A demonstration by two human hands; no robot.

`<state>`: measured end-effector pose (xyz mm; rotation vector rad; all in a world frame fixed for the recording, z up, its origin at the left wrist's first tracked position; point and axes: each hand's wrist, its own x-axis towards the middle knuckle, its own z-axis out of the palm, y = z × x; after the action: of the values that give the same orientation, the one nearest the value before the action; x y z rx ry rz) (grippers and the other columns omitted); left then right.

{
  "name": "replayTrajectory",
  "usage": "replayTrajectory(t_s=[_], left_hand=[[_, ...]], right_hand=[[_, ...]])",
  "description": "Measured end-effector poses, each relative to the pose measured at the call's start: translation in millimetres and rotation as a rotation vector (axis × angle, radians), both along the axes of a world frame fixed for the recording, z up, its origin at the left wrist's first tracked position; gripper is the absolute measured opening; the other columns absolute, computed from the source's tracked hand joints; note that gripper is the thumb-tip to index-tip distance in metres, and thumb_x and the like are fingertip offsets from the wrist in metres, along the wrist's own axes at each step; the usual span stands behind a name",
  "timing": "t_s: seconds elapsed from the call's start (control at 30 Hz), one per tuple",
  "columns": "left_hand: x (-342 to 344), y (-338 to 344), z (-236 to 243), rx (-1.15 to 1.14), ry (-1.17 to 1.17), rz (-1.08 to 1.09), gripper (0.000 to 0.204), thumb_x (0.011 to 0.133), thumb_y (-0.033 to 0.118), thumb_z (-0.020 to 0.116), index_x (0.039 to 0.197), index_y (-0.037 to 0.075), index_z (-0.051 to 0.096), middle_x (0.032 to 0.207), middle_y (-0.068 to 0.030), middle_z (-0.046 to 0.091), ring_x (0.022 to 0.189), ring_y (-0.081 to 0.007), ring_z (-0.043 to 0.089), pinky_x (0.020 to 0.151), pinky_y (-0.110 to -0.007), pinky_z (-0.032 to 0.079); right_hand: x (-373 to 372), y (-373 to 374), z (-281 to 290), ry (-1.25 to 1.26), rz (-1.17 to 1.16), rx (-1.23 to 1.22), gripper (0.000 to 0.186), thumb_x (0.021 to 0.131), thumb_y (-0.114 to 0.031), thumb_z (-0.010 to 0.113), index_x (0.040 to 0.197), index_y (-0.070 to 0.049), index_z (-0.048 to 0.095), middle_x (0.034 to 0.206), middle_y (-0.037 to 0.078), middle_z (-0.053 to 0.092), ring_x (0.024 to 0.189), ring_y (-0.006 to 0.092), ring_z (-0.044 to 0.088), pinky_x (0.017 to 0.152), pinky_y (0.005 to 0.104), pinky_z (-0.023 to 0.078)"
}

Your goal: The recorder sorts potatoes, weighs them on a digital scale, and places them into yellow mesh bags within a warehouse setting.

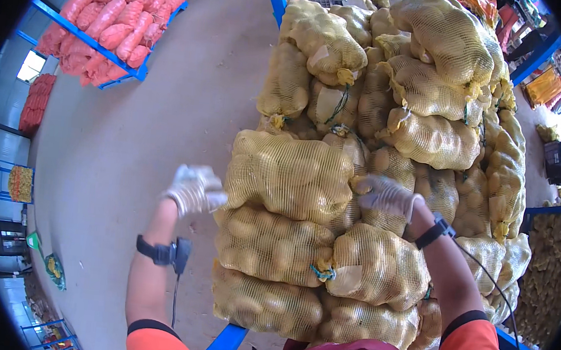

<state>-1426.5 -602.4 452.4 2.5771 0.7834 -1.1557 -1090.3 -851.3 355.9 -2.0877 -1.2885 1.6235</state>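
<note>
A stack of yellow mesh sacks of potatoes [389, 151], piled on a blue pallet frame [222, 346], is seen from above, with one sack at the front of the stack being handled by a person in orange sleeves. That sack, a yellow net sack of potatoes [290, 176], lies crosswise on the near top of the stack, resting on further sacks below it. Its left end is met by the gloved left hand [194, 191], whose fingers are curled against the mesh; whether netting is actually gripped there cannot be told. Its right end is held by the gloved right hand [389, 196], the fingers closed over the bunched neck of the sack. A black wristband [165, 253] with a trailing cable is worn on the left forearm, and a second black band [435, 232] on the right wrist. Just below the handled sack, a sack tied with a green cord [323, 272] is seen. Well to the left of the stack, across bare concrete floor [138, 129], red mesh sacks [117, 17] are stored on a blue rack [92, 42]. To the right of the stack, loose produce in a blue-framed bin [551, 279] is visible.
</note>
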Motion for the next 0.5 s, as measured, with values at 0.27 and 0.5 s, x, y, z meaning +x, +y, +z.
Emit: replayTrajectory(t_s=[0.27, 0.5], left_hand=[[62.1, 8.9, -108.9, 0.114, -0.692, 0.126, 0.053, 0.09, 0.048, 0.049, 0.131, 0.015, 0.051, 0.135, -0.0172, 0.046, 0.13, -0.0315, 0.038, 0.108, -0.051, 0.025], [78.8, -23.2, -110.3, 0.503, -0.61, 0.023, 0.045, 0.097, 0.034, 0.039, 0.137, 0.016, 0.045, 0.136, -0.0167, 0.044, 0.13, -0.0314, 0.037, 0.11, -0.053, 0.02]], right_hand=[[-60.4, 73.4, -41.0, -0.17, -0.316, 0.547, 0.065, 0.085, -0.05, 0.055, 0.133, -0.007, 0.046, 0.134, 0.024, 0.046, 0.126, 0.0389, 0.041, 0.105, 0.0435, 0.035], [-59.8, 78.6, -26.7, -0.391, -0.351, 0.552, 0.06, 0.088, -0.05, 0.051, 0.131, -0.008, 0.045, 0.12, 0.023, 0.051, 0.113, 0.0415, 0.048, 0.094, 0.0476, 0.042]])
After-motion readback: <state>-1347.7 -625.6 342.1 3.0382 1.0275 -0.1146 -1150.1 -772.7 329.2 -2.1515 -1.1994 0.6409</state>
